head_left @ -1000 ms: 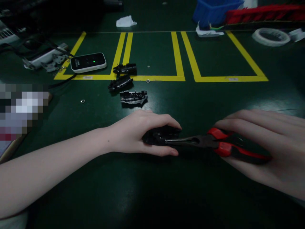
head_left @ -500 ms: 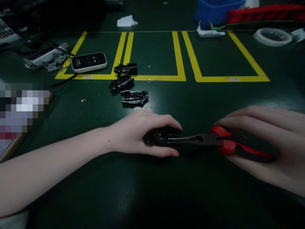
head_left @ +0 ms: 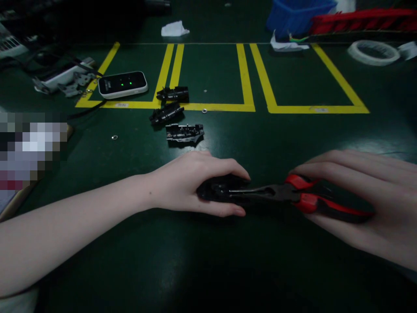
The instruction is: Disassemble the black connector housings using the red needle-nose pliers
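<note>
My left hand [head_left: 198, 182] is closed around a black plastic part [head_left: 213, 190], thumb on the near side and fingers on the far side. From the right, my right hand [head_left: 365, 195] grips red-and-black needle-nose pliers [head_left: 306, 201] by the handles. The long jaws reach over the black part between my left thumb and forefinger; whether they pinch anything there is too dark to tell. Just beyond my left hand lie several similar black pieces: a half shell [head_left: 185, 133] with small metal pins, another shell [head_left: 167, 114] and a third [head_left: 172, 94].
A small white-edged device [head_left: 123, 84] with green lights sits at left, near grey metal brackets [head_left: 76, 83]. Two small metal rings, one [head_left: 204, 111] central, one [head_left: 114, 137] left, lie on the green table. Tape roll [head_left: 373, 53], blue bin [head_left: 298, 17] and red rack [head_left: 365, 21] stand far right.
The pliers and my right hand have shifted slightly left, toward the black part. My left hand keeps its hold, almost unmoved.
</note>
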`<state>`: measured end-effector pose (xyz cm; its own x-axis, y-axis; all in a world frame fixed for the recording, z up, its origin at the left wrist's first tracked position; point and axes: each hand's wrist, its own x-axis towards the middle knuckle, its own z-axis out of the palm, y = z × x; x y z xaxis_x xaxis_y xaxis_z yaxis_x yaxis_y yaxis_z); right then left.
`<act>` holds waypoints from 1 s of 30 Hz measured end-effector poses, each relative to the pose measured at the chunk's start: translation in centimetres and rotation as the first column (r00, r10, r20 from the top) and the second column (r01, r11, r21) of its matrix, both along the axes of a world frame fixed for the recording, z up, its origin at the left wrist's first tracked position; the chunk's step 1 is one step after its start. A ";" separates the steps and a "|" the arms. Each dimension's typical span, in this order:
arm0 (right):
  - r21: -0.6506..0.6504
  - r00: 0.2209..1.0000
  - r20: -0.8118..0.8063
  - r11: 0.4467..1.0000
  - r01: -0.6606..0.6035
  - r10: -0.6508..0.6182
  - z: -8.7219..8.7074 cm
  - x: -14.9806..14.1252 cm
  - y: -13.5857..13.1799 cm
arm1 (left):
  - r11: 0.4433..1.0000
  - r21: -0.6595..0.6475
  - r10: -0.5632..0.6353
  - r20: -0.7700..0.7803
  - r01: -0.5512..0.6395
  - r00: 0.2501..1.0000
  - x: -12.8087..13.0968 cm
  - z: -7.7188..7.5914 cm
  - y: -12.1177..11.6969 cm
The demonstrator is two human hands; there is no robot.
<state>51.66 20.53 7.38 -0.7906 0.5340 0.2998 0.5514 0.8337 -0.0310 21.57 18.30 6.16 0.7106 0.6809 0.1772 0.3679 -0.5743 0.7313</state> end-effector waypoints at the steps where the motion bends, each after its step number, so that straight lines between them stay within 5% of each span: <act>1: -0.005 1.000 -0.003 1.000 0.011 -0.011 0.0 0.0 0.0 | 1.000 0.000 -0.005 -0.003 0.005 1.000 0.0 0.1 0.0; 30: 0.012 0.994 0.026 0.995 -0.102 0.102 0.4 -0.2 0.1 | 1.000 0.014 -0.013 0.010 0.013 1.000 0.0 -0.1 0.0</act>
<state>51.48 20.64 7.73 -0.8479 0.4465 0.2858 0.4641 0.8858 -0.0069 21.55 18.28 6.03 0.7172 0.6693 0.1943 0.3529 -0.5892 0.7269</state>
